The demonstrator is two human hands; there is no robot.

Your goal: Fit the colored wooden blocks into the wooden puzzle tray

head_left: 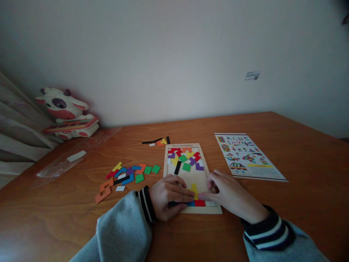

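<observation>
A light wooden puzzle tray (201, 181) lies on the table before me. Across its lower left reaches my left hand (170, 196), fingers stretched and fingertips against a yellow puzzle piece (194, 190). My right hand (225, 191) comes in over the right rim, its thumb extended to the lower right of that piece and its other fingers curled apart from the thumb. Below the yellow piece, a red piece (200, 203) and a blue piece (191, 204) line the bottom edge beside a white piece (210, 203). My left hand hides the tray's lower left corner.
Loose coloured pieces lie in the tray's upper half, including a green piece (186, 167). Further pieces, such as an orange piece (103, 195), spread to the left. A printed pattern sheet (248, 156) lies right. A clear plastic bag (60, 165) and a cow toy keyboard (71, 125) sit far left.
</observation>
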